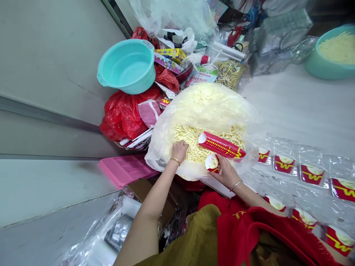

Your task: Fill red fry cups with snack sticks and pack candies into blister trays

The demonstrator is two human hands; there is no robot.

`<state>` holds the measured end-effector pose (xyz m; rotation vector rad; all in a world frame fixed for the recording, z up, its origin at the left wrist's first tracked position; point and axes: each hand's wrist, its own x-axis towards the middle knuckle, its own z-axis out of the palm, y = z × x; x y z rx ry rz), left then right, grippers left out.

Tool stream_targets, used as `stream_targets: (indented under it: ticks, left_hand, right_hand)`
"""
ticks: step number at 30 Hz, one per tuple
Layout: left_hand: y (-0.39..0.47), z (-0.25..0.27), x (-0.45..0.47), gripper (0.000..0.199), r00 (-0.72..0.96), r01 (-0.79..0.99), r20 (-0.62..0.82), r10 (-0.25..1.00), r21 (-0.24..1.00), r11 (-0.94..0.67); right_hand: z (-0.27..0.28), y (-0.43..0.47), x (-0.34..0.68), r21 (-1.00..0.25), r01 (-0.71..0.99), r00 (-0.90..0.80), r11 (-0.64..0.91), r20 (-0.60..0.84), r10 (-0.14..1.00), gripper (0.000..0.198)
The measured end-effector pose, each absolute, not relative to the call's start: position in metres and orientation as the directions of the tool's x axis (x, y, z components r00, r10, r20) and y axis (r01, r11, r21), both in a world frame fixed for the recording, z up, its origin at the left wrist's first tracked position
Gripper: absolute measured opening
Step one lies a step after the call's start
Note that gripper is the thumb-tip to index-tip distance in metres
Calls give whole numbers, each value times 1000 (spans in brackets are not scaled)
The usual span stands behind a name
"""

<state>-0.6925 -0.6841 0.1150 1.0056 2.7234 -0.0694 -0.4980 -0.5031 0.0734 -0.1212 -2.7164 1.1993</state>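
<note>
White tabletop [291, 99] is bearing an opened bag [159, 140] of pale sticks [191, 142].
My left hand [180, 150] is touching the sticks, closure unclear; my right hand [226, 173] is gripping a red carton [213, 170] mouth up beside them; a carton stack [222, 145] is lying over the sticks, presumably for easy reach.

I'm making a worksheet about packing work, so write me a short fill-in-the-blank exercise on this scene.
1. The hand around the single carton is the person's ____ one.
2. The left hand, at the pale strips, wears a bracelet coloured ____.
3. The stack of cartons lying on the strips is mainly ____ outside.
4. The flat plastic piece left of the left arm is ____.

Missing words: right; gold; red; pink.
</note>
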Motion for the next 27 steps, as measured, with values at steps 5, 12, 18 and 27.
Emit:
stream_targets:
  ticks: [5, 12, 18, 27]
  left_hand:
    - [-694, 105, -705, 17, -752, 617, -163, 638, 165, 769]
    - [-688, 123, -690, 20, -831, -21, -310, 462, 847, 532]
    - [-655, 152, -648, 26, -756, -359, -447, 478, 894, 267]
    - [-646, 153, -625, 24, -747, 246, -181, 639, 819, 519]
  right_hand:
    - [71, -500, -500, -751, 31, -980, 660, 107, 169, 78]
    - [72, -504, -511, -762, 49, -979, 645, 90, 180, 79]
    - [82, -511, -525, -766, 43, -974, 641, 111, 198, 79]
    - [86, -506, -527, -728, 46, -969, 684, 134, 208, 73]
